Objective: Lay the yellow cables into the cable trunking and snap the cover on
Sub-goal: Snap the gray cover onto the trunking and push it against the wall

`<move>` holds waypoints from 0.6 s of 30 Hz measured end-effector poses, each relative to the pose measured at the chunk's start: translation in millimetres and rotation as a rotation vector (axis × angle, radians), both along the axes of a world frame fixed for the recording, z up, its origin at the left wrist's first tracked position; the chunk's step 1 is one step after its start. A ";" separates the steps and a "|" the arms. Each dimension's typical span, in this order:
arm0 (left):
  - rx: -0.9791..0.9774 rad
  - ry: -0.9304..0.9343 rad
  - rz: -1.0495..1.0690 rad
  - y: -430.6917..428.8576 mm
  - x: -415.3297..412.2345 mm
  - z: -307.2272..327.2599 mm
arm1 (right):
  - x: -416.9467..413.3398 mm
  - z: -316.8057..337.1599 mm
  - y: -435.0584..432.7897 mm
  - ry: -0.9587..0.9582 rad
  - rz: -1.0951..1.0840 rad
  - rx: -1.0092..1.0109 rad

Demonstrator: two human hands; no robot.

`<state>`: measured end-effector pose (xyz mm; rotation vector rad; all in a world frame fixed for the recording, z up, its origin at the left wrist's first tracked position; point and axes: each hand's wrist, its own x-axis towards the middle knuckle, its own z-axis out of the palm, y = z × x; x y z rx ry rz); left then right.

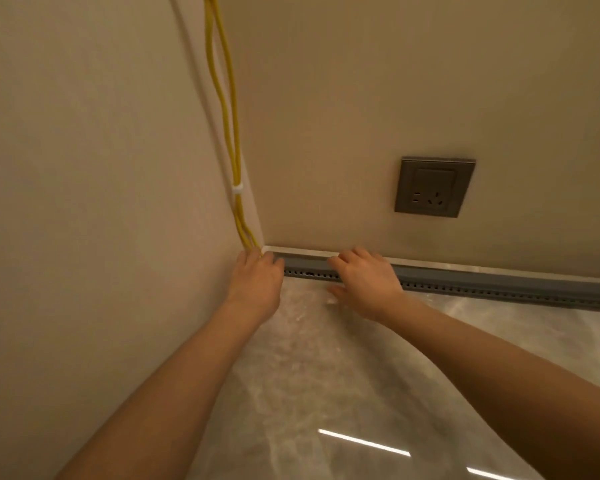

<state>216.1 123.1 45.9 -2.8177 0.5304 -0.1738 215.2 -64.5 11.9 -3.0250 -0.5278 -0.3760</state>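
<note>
Your left hand sits in the corner where the yellow cables come down past a white clip to the end of the grey trunking. Its fingers curl there, but I cannot tell whether they hold the cables. Your right hand grips the trunking, fingers bent over its top, thumb low by the floor. Seat the cables at the corner first, then press along rightward. The left wall crowds your wrist; your room to move lies rightward, with the socket well above.
</note>
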 end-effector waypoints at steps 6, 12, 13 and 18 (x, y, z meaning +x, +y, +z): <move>0.186 -0.074 -0.089 7.9 46.0 5.4 | 34.4 -18.3 13.3 -0.050 -0.023 0.051; 0.386 -0.007 -0.063 2.8 60.0 -18.7 | 42.4 -41.8 9.4 -0.046 -0.043 0.103; 0.394 -0.006 -0.061 3.1 60.9 -21.9 | 43.2 -42.3 8.3 -0.056 -0.029 0.119; 0.359 -0.003 -0.041 0.3 68.5 -24.9 | 43.8 -40.1 2.9 -0.108 0.037 0.177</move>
